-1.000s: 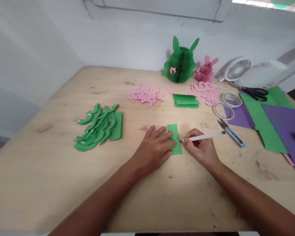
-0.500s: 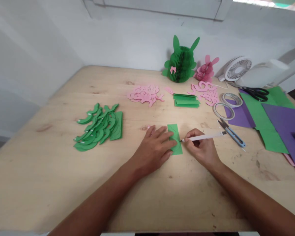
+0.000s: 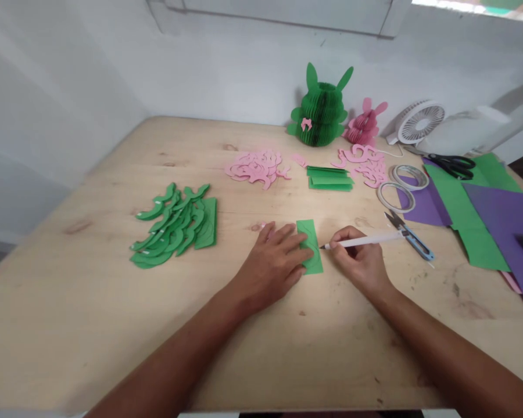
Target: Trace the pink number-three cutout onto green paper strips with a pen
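Note:
My left hand lies flat with its fingers spread, the fingertips pressing on a small green paper piece on the table. A faint curved outline shows on that paper. Pinched in my right hand is a white pen, its dark tip at the paper's right edge; whether it touches the paper I cannot tell. To the left sits a pile of wavy green paper cutouts, beside a green paper block. Folded green strips rest beyond my hands.
Pink paper cutouts lie farther back. A green paper rabbit, a pink paper rabbit and a white fan stand by the wall. At right are tape rolls, thread snips, black scissors and purple paper.
The pen has tilted slightly in my right hand, its tip shifting a little up and its back end swinging right. My left hand stays in place on the paper.

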The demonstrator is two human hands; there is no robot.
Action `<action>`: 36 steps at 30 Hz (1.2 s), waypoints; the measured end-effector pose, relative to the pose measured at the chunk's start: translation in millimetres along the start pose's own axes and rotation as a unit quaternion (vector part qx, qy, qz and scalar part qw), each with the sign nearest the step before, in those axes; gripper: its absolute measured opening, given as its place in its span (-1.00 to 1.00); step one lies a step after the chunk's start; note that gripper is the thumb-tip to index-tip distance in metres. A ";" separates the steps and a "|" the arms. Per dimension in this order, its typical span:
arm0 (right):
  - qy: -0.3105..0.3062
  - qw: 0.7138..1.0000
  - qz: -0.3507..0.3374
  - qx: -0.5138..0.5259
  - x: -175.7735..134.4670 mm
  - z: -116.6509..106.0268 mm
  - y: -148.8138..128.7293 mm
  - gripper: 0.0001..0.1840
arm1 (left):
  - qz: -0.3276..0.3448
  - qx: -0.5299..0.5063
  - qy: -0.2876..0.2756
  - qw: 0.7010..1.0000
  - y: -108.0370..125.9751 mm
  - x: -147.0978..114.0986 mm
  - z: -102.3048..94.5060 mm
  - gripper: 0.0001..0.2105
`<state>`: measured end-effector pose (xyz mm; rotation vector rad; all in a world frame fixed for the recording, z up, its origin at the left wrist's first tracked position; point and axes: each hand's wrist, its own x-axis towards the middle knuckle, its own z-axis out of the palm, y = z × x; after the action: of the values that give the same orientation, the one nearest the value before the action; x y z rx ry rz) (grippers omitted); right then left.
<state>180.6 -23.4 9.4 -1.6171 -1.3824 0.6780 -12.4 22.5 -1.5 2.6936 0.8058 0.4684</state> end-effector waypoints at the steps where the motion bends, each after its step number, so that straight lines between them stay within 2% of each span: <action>1: 0.005 1.000 0.005 0.005 0.4 -0.4 0.4 -0.91 | 0.001 0.002 0.002 1.000 0.0 0.1 0.2 -0.77; 6: 0.018 0.999 0.025 0.044 1.8 -0.8 4.6 -0.93 | 0.006 0.011 0.019 1.000 -0.4 0.4 0.2 -0.76; 10: 0.031 0.996 0.025 0.084 1.8 0.2 7.8 -0.93 | 0.008 0.010 0.058 0.998 -3.4 0.1 -0.9 -0.77; 13: 0.028 0.992 0.014 0.119 1.2 0.9 10.4 -0.86 | 0.000 0.018 0.084 0.996 -6.2 0.4 -2.0 -0.77; 20: 0.026 0.986 -0.003 0.162 0.7 2.7 21.0 -0.71 | -0.018 0.025 0.091 0.995 -6.4 2.5 -1.7 -0.77; 36: -0.006 0.990 -0.023 0.140 0.0 1.4 24.5 -0.64 | -0.078 0.044 0.164 0.982 -12.4 2.1 -1.9 -0.78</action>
<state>191.3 -22.9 -12.7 -1.3577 -1.2658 0.8179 -17.3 34.0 -3.8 2.6392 1.1403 0.8724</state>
